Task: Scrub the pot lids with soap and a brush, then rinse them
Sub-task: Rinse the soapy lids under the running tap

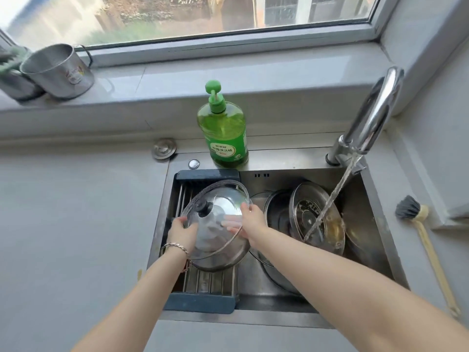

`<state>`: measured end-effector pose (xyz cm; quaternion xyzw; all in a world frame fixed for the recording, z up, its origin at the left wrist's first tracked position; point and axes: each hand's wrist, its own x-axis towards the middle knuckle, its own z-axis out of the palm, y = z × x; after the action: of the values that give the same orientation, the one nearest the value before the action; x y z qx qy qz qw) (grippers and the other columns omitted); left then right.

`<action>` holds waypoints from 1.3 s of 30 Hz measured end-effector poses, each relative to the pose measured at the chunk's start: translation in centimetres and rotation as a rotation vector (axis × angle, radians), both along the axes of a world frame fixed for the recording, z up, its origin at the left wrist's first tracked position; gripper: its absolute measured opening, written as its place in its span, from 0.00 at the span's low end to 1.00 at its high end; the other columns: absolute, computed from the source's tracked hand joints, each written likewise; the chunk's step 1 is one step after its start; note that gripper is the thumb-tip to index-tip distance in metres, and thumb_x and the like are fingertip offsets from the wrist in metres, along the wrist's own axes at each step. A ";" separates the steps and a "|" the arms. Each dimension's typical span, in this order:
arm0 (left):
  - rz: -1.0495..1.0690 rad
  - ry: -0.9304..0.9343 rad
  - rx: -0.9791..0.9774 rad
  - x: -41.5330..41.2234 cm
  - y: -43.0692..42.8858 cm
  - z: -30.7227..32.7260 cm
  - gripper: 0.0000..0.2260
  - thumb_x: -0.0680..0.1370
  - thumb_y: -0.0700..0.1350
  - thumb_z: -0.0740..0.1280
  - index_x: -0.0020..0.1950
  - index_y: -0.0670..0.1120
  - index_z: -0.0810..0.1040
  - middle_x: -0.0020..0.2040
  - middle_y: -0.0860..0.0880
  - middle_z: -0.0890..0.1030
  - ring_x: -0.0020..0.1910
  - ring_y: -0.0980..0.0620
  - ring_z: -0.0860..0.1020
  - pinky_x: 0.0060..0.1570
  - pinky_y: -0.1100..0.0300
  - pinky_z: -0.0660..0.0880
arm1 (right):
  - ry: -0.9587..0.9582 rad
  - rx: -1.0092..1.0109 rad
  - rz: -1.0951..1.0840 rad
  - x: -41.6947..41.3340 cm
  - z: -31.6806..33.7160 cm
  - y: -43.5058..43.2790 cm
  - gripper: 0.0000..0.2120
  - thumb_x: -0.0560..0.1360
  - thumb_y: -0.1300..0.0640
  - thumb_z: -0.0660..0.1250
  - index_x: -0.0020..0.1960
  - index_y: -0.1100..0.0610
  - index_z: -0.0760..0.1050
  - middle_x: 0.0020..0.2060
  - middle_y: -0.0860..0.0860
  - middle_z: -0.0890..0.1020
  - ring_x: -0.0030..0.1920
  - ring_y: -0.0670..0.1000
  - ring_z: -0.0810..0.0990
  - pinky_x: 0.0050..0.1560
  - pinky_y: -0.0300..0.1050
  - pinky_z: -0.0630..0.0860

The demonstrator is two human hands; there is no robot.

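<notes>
We hold the glass lid (215, 240) tilted over the rack (203, 279), left hand (181, 231) gripping its left rim, right hand (251, 222) clasping the right rim. Other lids (302, 207) crowd just right.

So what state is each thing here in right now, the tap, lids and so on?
lid: held tilted over the rack by left hand and right hand.
second lid: in the sink, under the stream.
tap: running.
soap: upright, untouched.
brush: lying on the counter, untouched.
mug: standing on the sill.
plug: out, on the counter.
</notes>
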<state>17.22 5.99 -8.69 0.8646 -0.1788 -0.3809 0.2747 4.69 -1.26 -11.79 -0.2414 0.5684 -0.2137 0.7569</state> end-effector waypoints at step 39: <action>-0.241 0.304 0.000 -13.0 -5.1 0.0 0.04 0.77 0.38 0.62 0.50 0.43 0.75 0.45 0.44 0.77 0.39 0.49 0.75 0.41 0.58 0.73 | 0.951 -0.815 0.933 -19.5 -1.0 -0.4 0.05 0.75 0.59 0.63 0.43 0.53 0.67 0.42 0.49 0.76 0.43 0.52 0.73 0.41 0.43 0.66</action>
<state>4.23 0.90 -8.65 0.7693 -0.2375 -0.5374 0.2509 -14.85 -1.69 -12.82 -0.7803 0.5480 0.0613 0.2952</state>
